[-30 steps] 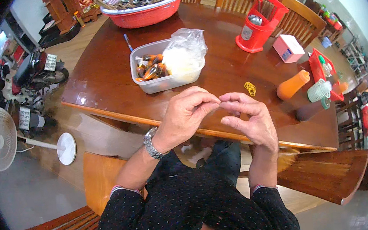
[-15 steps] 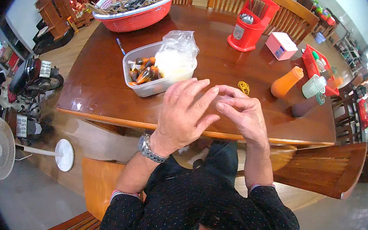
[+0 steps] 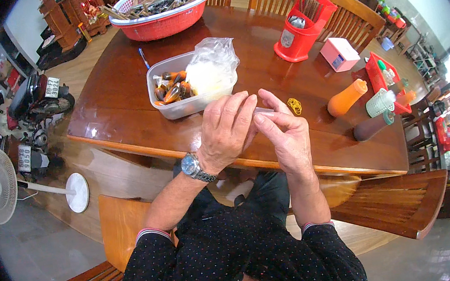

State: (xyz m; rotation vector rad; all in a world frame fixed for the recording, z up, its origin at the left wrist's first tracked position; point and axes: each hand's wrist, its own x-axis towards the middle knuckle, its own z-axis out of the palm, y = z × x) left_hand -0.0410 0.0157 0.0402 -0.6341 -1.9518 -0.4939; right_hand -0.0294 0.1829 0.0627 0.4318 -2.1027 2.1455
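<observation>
One narrow slip (image 3: 264,110), pale and translucent with a soft shine, sits between the two hands above the near edge of the tabletop (image 3: 116,108); its full shape is hidden. The right hand (image 3: 285,133) has thumb and fingertips pinched on it. The left hand (image 3: 227,126) has its fingers close together, and its back hides whether they grip.

Taken from the hands, one clear tub (image 3: 185,109) stands at ten o'clock, holding one crumpled clear bag (image 3: 214,58) and several glossy dark-and-orange pieces (image 3: 173,93), overlapping too much to count. One red basket (image 3: 165,30) is at eleven, one red caddy (image 3: 294,52) at one. At two lie one small heap of yellow bands (image 3: 294,106) and one pink box (image 3: 341,55); two bottles, one orange (image 3: 348,98), one dark (image 3: 370,128), are near three.
</observation>
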